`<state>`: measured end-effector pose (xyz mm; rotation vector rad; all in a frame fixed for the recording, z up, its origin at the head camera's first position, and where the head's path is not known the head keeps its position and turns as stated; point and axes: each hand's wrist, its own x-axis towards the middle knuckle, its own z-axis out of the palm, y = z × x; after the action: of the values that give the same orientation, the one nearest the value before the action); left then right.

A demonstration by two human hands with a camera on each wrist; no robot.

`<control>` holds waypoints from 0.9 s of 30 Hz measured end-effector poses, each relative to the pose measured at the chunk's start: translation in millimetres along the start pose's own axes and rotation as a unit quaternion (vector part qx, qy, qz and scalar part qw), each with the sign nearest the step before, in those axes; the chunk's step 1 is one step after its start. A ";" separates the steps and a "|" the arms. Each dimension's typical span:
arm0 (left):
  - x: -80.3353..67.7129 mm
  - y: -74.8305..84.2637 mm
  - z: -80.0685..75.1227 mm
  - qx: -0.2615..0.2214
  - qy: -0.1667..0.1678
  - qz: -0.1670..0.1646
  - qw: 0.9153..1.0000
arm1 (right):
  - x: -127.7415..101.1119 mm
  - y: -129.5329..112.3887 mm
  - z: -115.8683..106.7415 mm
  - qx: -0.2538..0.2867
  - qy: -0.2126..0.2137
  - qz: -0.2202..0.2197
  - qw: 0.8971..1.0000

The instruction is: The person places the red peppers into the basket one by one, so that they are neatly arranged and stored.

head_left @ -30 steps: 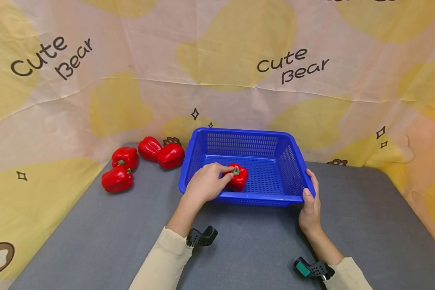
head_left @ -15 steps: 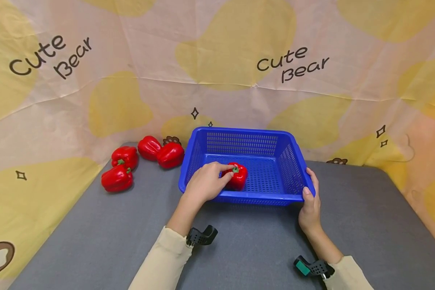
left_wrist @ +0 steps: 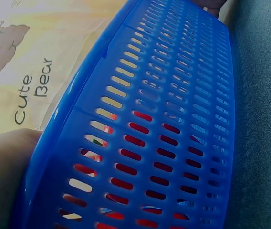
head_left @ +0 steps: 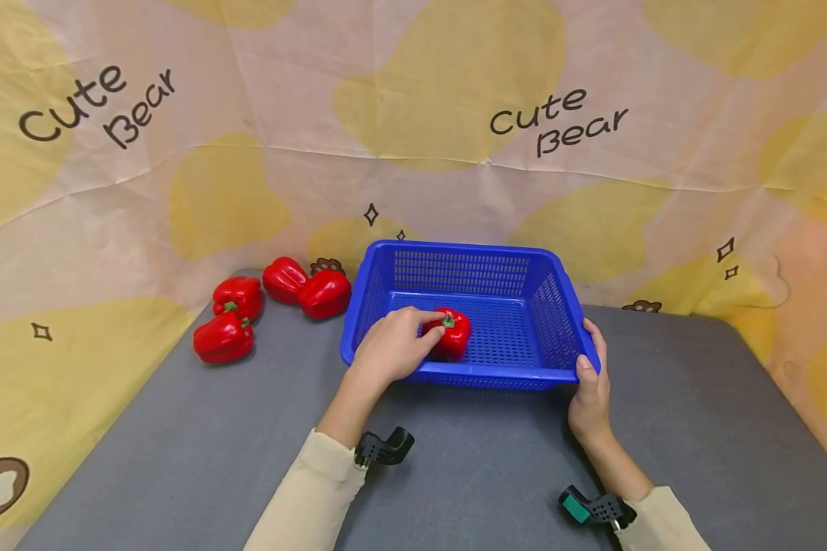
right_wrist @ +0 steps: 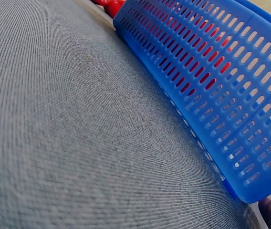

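Left hand [head_left: 394,348] reaches over the near rim of the blue basket [head_left: 465,256], fingers curled round the red bell pepper [head_left: 450,334] resting on the basket floor, centre of frame. Right hand [head_left: 590,379] grips the basket's near right corner. No visible shift in either hand since the earlier frames. Four more peppers [head_left: 272,302] lie at centre left.

Bright, even light; wrist views soft

The head view is sharp and evenly lit, with faint shadows under the basket [head_left: 463,321] and bowing toward its edges. Both wrist views blur the close basket wall; the surface [right_wrist: 68,124] smears.
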<state>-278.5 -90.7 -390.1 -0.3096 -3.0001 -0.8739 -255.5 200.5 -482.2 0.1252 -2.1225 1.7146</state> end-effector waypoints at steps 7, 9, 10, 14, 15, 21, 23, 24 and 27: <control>0.0 -0.1 -0.4 -0.006 -0.003 -0.005 1.000 | 0.0 -1.3 0.6 0.004 -0.002 -0.003 1.000; -0.1 0.0 -0.6 -0.006 -0.004 -0.008 1.000 | 0.0 -1.7 0.8 0.006 -0.002 -0.003 1.000; -0.1 0.1 -0.8 -0.006 -0.004 -0.008 1.000 | 0.1 -1.6 0.8 0.006 -0.002 -0.003 1.000; -0.1 0.4 -0.9 -0.005 -0.004 -0.008 1.000 | 0.4 -1.2 0.7 0.008 -0.002 -0.003 1.000; -0.2 0.5 -0.8 -0.005 -0.004 -0.007 1.000 | 0.5 -0.9 0.7 0.009 -0.001 -0.003 1.000; 0.1 0.1 -0.5 0.001 -0.005 -0.004 1.000 | 0.8 1.5 0.5 0.014 -0.002 -0.006 1.000; 0.3 -0.1 -0.5 0.001 -0.004 -0.003 1.000 | 0.8 2.4 0.5 0.016 -0.002 -0.007 1.000; 0.4 -0.2 -0.5 0.001 -0.004 -0.002 1.000 | 0.9 2.7 0.5 0.016 -0.002 -0.007 1.000; 0.6 0.0 -0.6 0.001 -0.003 0.000 1.000 | 1.2 3.0 0.4 0.019 -0.002 -0.006 1.000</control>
<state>-279.2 -90.9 -389.6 -0.3135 -3.0054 -0.8719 -257.7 201.1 -484.5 0.1522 -2.0888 1.7501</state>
